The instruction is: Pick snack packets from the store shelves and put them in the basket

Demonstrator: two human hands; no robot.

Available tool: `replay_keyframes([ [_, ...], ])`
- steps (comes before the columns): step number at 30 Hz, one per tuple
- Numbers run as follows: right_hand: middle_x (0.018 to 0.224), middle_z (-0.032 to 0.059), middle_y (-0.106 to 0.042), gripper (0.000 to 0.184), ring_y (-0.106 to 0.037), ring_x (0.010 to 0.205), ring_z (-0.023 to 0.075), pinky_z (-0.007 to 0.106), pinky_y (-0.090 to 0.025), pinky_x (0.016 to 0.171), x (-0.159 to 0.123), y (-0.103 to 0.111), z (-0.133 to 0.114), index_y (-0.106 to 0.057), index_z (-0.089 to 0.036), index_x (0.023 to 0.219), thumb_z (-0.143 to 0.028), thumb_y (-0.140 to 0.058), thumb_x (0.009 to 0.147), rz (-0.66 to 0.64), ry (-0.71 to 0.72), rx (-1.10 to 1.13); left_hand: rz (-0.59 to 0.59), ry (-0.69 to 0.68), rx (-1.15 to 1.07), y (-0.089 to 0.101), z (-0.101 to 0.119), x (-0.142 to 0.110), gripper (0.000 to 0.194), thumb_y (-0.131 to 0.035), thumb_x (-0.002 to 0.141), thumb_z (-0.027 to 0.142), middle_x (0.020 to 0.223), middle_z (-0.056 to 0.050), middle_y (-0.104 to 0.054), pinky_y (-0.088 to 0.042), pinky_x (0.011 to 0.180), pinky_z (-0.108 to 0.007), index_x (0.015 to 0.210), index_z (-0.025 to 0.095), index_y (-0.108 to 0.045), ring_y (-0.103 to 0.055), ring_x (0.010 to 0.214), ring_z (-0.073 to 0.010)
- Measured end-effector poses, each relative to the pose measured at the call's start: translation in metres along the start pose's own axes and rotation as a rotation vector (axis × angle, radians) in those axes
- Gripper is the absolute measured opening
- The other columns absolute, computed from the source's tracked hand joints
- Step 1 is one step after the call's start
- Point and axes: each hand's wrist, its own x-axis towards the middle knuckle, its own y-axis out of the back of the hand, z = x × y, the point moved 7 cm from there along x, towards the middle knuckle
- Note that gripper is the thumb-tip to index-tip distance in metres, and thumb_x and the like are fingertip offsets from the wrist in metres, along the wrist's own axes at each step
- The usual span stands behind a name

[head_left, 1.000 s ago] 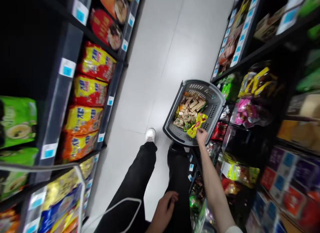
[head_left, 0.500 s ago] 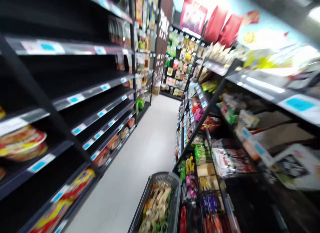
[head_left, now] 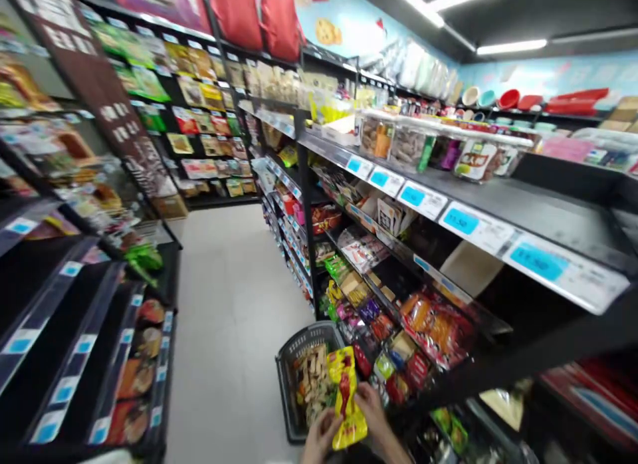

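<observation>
Over the basket, left hand and right hand pinch a yellow packet by its side edges, the best hold; likely light, soft, slick; contents too blurred to judge.

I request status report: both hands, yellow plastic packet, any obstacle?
Left hand and right hand hold yellow plastic packet with red print. Packet hides part of grey slotted plastic basket. Nothing besides hands covers packet.
</observation>
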Motion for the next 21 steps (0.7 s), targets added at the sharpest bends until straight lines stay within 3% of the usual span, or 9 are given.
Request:
replay_keyframes([
  [2, 0.071, 0.0021, -0.064, 0.046, -0.066, 0.076, 0.0281, 0.043, -0.052, 0.077, -0.033, -0.003, 0.007, -0.068, -0.023, 0.074, -0.066, -0.078, 0.061, 0.023, -0.055, 0.063, -0.028, 0.026, 0.008, 0.005, -0.013, -0.002, 0.059, -0.086, 0.043, 0.068, 0.054, 0.002, -0.057, -0.043, 0.056, -0.028, 0.059, 0.018, -0.059, -0.057, 0.056, -0.0177],
  [7, 0.065, 0.0009, -0.061, 0.049, -0.062, 0.065, 0.0222, 0.034, -0.049, 0.066, -0.095, -0.016, 0.005, -0.072, -0.020, 0.077, -0.068, -0.078, 0.064, -0.004, -0.146, 0.033, -0.079, 0.011, 0.132, 0.022, -0.019, -0.027, 0.066, -0.076, 0.050, 0.078, 0.047, 0.006, -0.040, -0.027, 0.051, -0.022, 0.052, 0.018, -0.049, -0.036, 0.048, -0.0092],
  [15, 0.062, -0.0012, -0.059, 0.046, -0.055, 0.061, 0.0170, 0.025, -0.045, 0.059, -0.122, -0.031, -0.055, -0.073, -0.017, 0.077, -0.062, -0.075, 0.072, 0.135, 0.012, 0.039, -0.148, -0.042, 0.060, 0.009, 0.029, -0.044, 0.061, -0.072, 0.064, 0.072, 0.054, 0.007, -0.038, -0.027, 0.050, -0.021, 0.056, 0.019, -0.044, -0.034, 0.052, -0.0091],
  [21, 0.060, 0.0002, -0.057, 0.043, -0.048, 0.057, 0.0149, 0.025, -0.041, 0.054, -0.143, -0.046, -0.093, -0.070, -0.016, 0.068, -0.059, -0.076, 0.073, 0.144, 0.065, 0.052, -0.113, -0.004, -0.171, 0.007, 0.051, -0.072, 0.052, -0.074, 0.073, 0.060, 0.061, 0.006, -0.045, -0.034, 0.051, -0.020, 0.062, 0.019, -0.045, -0.041, 0.055, -0.0091],
])
